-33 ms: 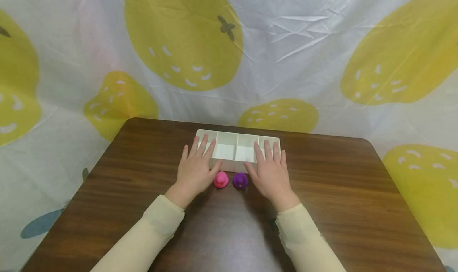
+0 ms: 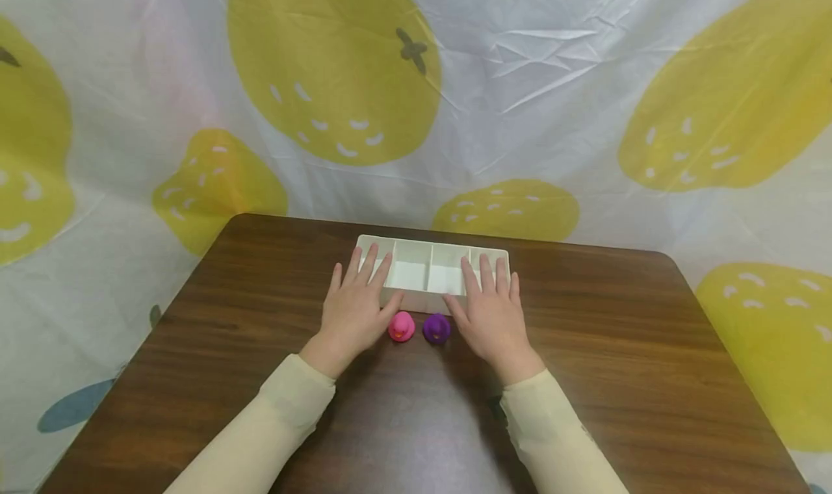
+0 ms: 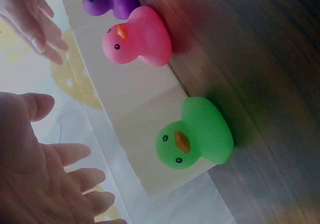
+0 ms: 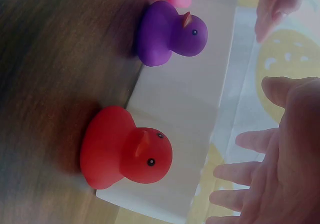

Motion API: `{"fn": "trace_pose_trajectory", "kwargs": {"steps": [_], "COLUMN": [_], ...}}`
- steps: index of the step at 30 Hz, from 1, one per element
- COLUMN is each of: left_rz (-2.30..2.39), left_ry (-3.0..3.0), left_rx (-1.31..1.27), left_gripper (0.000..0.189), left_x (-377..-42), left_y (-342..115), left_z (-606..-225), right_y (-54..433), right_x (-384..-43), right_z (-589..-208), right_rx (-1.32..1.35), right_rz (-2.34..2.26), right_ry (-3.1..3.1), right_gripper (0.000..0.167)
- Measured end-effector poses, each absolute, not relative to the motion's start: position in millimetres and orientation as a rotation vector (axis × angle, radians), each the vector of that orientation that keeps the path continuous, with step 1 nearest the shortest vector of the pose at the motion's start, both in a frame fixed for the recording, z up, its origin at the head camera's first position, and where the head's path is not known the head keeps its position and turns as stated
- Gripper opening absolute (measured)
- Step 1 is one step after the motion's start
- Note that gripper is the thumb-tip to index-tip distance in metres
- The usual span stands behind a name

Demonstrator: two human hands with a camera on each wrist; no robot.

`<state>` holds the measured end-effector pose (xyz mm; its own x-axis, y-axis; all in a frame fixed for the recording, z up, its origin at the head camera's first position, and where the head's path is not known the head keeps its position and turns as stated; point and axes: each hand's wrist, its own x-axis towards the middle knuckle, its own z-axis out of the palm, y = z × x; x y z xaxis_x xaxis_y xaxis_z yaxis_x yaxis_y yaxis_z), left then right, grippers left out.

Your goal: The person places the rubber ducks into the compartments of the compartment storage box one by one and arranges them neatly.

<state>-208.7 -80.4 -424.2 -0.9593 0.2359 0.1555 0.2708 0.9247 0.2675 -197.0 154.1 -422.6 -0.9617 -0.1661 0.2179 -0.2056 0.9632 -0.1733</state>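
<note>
My left hand [image 2: 351, 310] is held over the left end of a white divided box [image 2: 416, 302], fingers spread and holding nothing. Over the box's right end, my right hand [image 2: 495, 317] is spread the same way, also holding nothing. Between the thumbs, a pink rubber duck [image 2: 401, 326] and a purple rubber duck [image 2: 436, 328] stand on the table in front of the box. A green rubber duck [image 3: 210, 134] shows below the left hand in the left wrist view. Under the right hand, the right wrist view shows a red rubber duck [image 4: 112, 149]. Both are hidden in the head view.
The box has several compartments in a row and stands near the back edge of the dark wooden table [image 2: 604, 349]. Behind the table hangs a white cloth [image 2: 520, 118] printed with yellow fruit.
</note>
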Motion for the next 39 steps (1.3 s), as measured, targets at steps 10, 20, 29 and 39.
{"fn": "trace_pose_trajectory", "kwargs": {"steps": [10,20,29,39], "left_rz": [-0.436,-0.45,-0.507,-0.571], "left_ry": [-2.971,-2.966,-2.935,-2.921], "left_rx": [-0.383,-0.379,-0.374,-0.369], "left_gripper": [0.071,0.071,0.068,0.058], "left_x": [-208.0,-207.0,-212.1,-221.6], "left_y": [-81.5,-87.7,-104.0,-123.2], "left_z": [-423.8,-423.6,-427.1,-423.2], "right_y": [155.7,161.0,176.8,200.3], "right_x": [-198.3,-197.8,-196.4,-185.5], "right_z": [-425.2,-426.1,-423.6,-426.1], "right_rx": [0.276,0.274,0.278,0.279], "right_rz": [0.288,0.326,0.33,0.365], "right_ry": [-2.903,-2.909,-2.923,-2.857], "right_gripper": [0.075,0.074,0.073,0.07]}}
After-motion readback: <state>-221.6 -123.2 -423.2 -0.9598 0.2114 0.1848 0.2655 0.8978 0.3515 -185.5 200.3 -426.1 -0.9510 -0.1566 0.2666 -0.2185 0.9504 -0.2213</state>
